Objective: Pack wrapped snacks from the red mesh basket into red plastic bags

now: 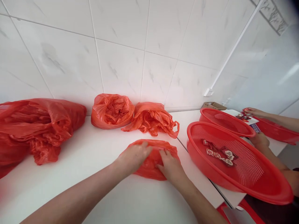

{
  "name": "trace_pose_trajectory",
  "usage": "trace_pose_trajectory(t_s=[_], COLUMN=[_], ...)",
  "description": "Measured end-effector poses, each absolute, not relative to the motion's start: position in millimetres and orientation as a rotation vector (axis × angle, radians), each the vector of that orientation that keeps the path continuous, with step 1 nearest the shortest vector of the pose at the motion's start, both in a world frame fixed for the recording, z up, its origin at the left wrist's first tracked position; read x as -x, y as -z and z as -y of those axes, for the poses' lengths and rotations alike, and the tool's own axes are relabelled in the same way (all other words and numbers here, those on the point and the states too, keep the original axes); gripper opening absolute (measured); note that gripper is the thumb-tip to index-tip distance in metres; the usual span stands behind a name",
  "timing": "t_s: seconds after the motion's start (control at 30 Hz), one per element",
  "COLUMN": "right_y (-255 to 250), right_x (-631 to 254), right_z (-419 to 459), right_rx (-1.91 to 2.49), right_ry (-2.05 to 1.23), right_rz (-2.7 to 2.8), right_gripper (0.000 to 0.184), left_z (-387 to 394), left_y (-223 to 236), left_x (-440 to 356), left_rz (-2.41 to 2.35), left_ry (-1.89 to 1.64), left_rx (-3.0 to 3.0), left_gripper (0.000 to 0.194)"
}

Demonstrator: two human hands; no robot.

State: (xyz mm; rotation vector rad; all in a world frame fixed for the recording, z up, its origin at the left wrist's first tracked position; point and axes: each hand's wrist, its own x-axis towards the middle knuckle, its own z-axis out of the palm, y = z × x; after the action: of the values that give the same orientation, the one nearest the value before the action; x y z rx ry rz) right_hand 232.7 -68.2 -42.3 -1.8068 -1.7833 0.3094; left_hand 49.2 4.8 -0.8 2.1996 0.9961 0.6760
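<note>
A red plastic bag [155, 174] lies on the white table in front of me, its mouth bunched between my hands. My left hand [135, 155] grips the bag's far left part, thumb and fingers bent over the film. On the other side, my right hand [171, 165] has its curled fingers closed on the right part of the same bag. What the bag contains is hidden. Just beyond it sits another red bag [154, 119] with loose, crumpled handles, beside a rounder red bag [113, 110] with folded film in its mouth.
A large red bag [46, 124] bulges at the left. On the right, a red perforated basket [247, 152] holds several small wrapped packets [219, 155]; a second red basket [224, 119] stands behind it. A co-worker's hands [259, 141] are at the far right, near another red basket [277, 129].
</note>
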Motion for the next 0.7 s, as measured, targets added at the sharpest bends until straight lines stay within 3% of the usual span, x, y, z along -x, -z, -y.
trace_pose_trajectory(t_s=[0.17,0.23,0.37,0.47,0.53,0.63,0.7], right_y=[30,17,-2,4,14,19,8], right_x=[-248,-249,-246,-243,-242,-242,-248], right_z=[77,86,89,77,68,65,75], right_rx=[1.904,1.915,1.899,1.869,1.878,1.867,1.804], right_ry=[-0.427,-0.518,-0.482,-0.309,-0.265,-0.303,-0.251], right_rz=[2.258,2.222,2.001,2.005,2.060,2.108,2.047], right_gripper=[0.071,0.063,0.032,0.026,0.029,0.034,0.026], left_z=[-31,-26,4,24,30,34,36], left_y=[-10,-17,-23,-13,0,16,22], left_x=[-41,-35,-27,-24,-21,-18,-14], left_rz=[-1.061,-0.994,-0.752,-0.557,-0.528,-0.551,-0.552], left_ry=[-0.503,-0.400,-0.338,-0.342,-0.351,-0.448,-0.615], left_rx=[-2.444,-2.529,-2.729,-2.917,-2.974,-2.999,-3.017], left_gripper=[0.055,0.054,0.026,0.025,0.009,0.026,0.020])
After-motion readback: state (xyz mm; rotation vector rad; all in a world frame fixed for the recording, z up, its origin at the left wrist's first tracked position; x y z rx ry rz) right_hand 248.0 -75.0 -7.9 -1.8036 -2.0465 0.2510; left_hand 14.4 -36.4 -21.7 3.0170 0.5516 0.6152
